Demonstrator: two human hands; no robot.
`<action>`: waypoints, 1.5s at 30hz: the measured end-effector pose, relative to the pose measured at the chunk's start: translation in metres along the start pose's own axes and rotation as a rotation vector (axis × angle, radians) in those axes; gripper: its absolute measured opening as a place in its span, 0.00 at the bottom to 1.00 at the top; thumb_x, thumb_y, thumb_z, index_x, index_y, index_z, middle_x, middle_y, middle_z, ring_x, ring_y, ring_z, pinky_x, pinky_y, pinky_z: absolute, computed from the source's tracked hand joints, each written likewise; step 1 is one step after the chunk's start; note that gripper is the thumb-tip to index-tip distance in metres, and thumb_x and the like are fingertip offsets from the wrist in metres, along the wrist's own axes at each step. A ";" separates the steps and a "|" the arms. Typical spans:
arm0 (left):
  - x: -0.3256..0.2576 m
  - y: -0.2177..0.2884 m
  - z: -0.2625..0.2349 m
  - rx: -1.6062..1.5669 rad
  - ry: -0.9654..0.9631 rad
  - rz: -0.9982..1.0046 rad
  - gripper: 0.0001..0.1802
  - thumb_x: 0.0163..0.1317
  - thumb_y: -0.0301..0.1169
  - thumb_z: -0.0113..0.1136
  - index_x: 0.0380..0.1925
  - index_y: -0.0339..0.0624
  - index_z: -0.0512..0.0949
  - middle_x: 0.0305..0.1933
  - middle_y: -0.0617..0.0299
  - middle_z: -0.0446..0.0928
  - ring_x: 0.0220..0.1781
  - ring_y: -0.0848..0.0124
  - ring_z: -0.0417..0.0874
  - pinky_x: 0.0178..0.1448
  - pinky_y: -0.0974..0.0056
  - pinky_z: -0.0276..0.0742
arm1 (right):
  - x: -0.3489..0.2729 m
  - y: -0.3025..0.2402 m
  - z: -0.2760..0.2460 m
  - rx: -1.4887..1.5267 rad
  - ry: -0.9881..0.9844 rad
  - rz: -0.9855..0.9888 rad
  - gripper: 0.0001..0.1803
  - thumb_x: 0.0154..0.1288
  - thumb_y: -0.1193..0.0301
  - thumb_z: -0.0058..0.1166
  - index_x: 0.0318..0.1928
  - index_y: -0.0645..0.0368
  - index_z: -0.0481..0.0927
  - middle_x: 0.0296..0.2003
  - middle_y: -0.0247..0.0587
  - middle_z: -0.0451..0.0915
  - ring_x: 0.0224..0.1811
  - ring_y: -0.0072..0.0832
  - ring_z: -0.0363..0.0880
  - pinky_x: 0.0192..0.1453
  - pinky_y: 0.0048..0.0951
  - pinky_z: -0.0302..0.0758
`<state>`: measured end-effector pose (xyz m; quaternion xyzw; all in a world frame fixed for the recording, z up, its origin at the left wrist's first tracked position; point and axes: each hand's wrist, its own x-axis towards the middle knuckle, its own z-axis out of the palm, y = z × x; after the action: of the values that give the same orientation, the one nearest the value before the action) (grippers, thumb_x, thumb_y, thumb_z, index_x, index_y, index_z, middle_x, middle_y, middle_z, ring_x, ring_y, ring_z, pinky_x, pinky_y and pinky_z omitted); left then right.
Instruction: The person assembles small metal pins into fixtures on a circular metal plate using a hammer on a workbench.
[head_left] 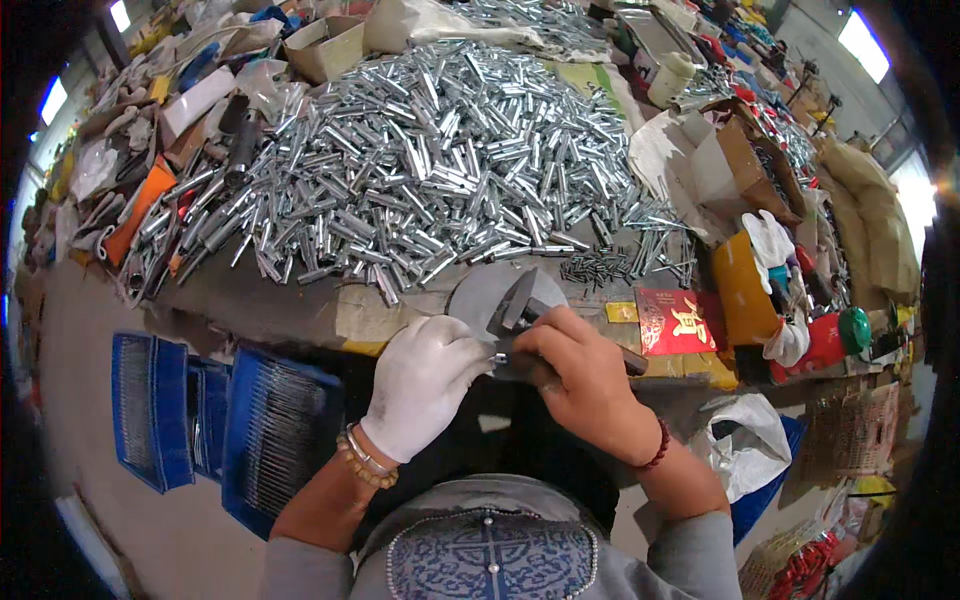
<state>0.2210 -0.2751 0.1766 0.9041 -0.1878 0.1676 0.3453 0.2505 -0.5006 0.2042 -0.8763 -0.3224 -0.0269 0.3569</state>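
My left hand (418, 382), in a white glove, is closed with its fingertips pinched around a small shiny metal piece (500, 358). Most of that piece is hidden by the fingers. My bare right hand (585, 375) is wrapped around a hammer, whose dark head (514, 308) points away from me and whose handle end (634, 362) shows past the hand. Both hands nearly meet in front of my body, at the bench edge. Just beyond them lies a round grey metal plate (468, 297), partly under the hammer head.
A large heap of silvery metal tubes (440, 160) covers the bench, with small dark screws (597, 266) at its near edge. A red printed packet (678, 320) and a yellow box (745, 290) with gloves lie right. Blue crates (275, 430) of metal rods stand lower left.
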 end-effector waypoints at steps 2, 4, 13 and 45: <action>-0.001 -0.001 0.000 -0.002 -0.013 -0.007 0.09 0.59 0.29 0.72 0.40 0.45 0.88 0.43 0.57 0.81 0.48 0.52 0.83 0.52 0.52 0.80 | 0.002 -0.001 0.004 -0.001 -0.003 -0.008 0.22 0.53 0.84 0.62 0.50 0.58 0.82 0.46 0.46 0.79 0.50 0.53 0.82 0.50 0.48 0.82; -0.001 -0.001 -0.001 -0.001 -0.022 -0.011 0.08 0.59 0.29 0.73 0.40 0.45 0.88 0.43 0.57 0.81 0.48 0.52 0.83 0.52 0.52 0.80 | 0.002 0.001 0.008 -0.010 -0.001 -0.035 0.21 0.54 0.83 0.63 0.50 0.58 0.81 0.45 0.46 0.78 0.50 0.52 0.82 0.50 0.48 0.82; -0.002 -0.005 0.001 -0.002 -0.028 0.000 0.08 0.59 0.29 0.72 0.38 0.43 0.86 0.43 0.57 0.82 0.48 0.52 0.84 0.52 0.51 0.80 | 0.007 -0.008 0.003 -0.218 -0.056 -0.108 0.17 0.58 0.79 0.62 0.49 0.58 0.81 0.43 0.45 0.75 0.48 0.47 0.82 0.49 0.45 0.82; 0.001 -0.003 0.002 -0.012 -0.018 -0.026 0.06 0.60 0.30 0.73 0.37 0.48 0.89 0.39 0.58 0.80 0.43 0.53 0.83 0.48 0.51 0.79 | -0.044 -0.014 -0.037 -0.218 0.268 -0.070 0.37 0.56 0.81 0.65 0.69 0.48 0.84 0.45 0.43 0.81 0.38 0.41 0.85 0.37 0.39 0.83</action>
<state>0.2238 -0.2747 0.1745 0.9059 -0.1802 0.1538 0.3510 0.2142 -0.5409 0.2278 -0.8867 -0.2974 -0.1905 0.2985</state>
